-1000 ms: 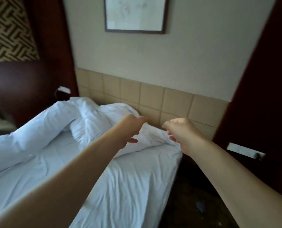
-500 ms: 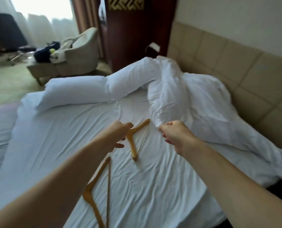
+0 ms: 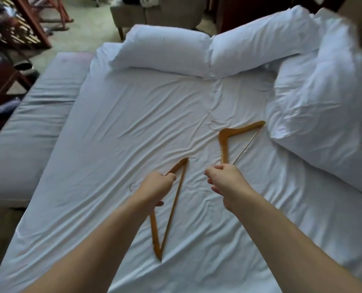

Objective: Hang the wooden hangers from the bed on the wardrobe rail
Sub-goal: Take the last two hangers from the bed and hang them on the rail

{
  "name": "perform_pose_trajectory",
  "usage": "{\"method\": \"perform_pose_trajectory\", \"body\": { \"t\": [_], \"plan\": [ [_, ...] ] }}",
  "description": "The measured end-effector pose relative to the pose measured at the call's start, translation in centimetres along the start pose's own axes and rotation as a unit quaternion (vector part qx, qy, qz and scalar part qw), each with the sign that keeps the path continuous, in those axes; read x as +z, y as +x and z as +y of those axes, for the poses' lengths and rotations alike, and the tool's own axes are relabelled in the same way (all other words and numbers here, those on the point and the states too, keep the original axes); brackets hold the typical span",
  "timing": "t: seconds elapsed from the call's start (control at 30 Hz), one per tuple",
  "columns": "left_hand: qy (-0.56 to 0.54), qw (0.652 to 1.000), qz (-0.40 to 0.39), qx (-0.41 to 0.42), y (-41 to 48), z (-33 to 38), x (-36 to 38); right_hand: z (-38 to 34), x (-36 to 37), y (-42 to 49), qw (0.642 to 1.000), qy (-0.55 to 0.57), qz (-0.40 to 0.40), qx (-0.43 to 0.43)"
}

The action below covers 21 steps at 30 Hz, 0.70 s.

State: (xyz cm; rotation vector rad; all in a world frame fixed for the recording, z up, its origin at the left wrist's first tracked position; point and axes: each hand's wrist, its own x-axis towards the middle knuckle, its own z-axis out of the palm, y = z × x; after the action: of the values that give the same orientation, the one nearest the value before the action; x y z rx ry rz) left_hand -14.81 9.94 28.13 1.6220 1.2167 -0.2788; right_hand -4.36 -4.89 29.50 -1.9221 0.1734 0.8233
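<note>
Two wooden hangers lie flat on the white bed sheet (image 3: 116, 132). The left hanger (image 3: 171, 208) points toward me, its metal hook (image 3: 132, 187) sticking out to the left. My left hand (image 3: 157, 187) is curled over its upper arm beside the hook; whether the fingers grip the wood is hidden. The right hanger (image 3: 233, 134) lies farther off, with its hook (image 3: 212, 124) at the top left. My right hand (image 3: 226, 179) is a loose fist right at that hanger's near end, covering its tip. No wardrobe rail is in view.
Two white pillows (image 3: 165, 49) lie across the head of the bed and a bunched white duvet (image 3: 323, 106) sits at the right. A grey mattress (image 3: 28, 123) adjoins the bed on the left. An armchair (image 3: 154, 11) and dark wooden furniture (image 3: 4, 81) stand beyond.
The view swung left from the wall and headboard down onto the bed, bringing both hangers into view. Both hands kept their curled shape and now sit over the hangers.
</note>
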Motion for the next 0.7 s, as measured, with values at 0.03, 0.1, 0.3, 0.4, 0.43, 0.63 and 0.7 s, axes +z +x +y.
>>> {"method": "perform_pose_trajectory", "body": {
  "t": [0.03,0.1,0.3,0.4,0.43,0.63,0.7],
  "plan": [
    [-0.007,1.0,0.003,-0.008,1.3,-0.8,0.3,0.6,0.7,0.8,1.0,-0.005,0.003,0.005],
    [-0.019,0.999,0.012,-0.024,3.9,-2.4,0.5,1.5,1.8,2.4,1.0,-0.007,0.01,0.015],
    [-0.038,0.995,0.042,-0.086,11.1,-8.6,2.3,4.5,3.4,9.7,0.999,-0.002,0.034,0.02],
    [-0.004,0.991,0.049,-0.128,13.4,-12.2,4.0,6.7,3.7,12.9,0.999,-0.023,0.026,0.024],
    [0.014,0.989,0.051,-0.141,13.9,-13.2,4.6,7.3,3.8,13.7,0.999,-0.036,0.025,0.024],
    [0.084,0.965,0.061,-0.24,19.3,-18.4,8.6,11.6,4.1,19.4,0.996,-0.067,0.02,0.055],
    [0.083,0.959,0.083,-0.258,19.9,-18.4,9.0,12.3,4.1,20.9,0.994,-0.092,0.031,0.055]
  ]
}}
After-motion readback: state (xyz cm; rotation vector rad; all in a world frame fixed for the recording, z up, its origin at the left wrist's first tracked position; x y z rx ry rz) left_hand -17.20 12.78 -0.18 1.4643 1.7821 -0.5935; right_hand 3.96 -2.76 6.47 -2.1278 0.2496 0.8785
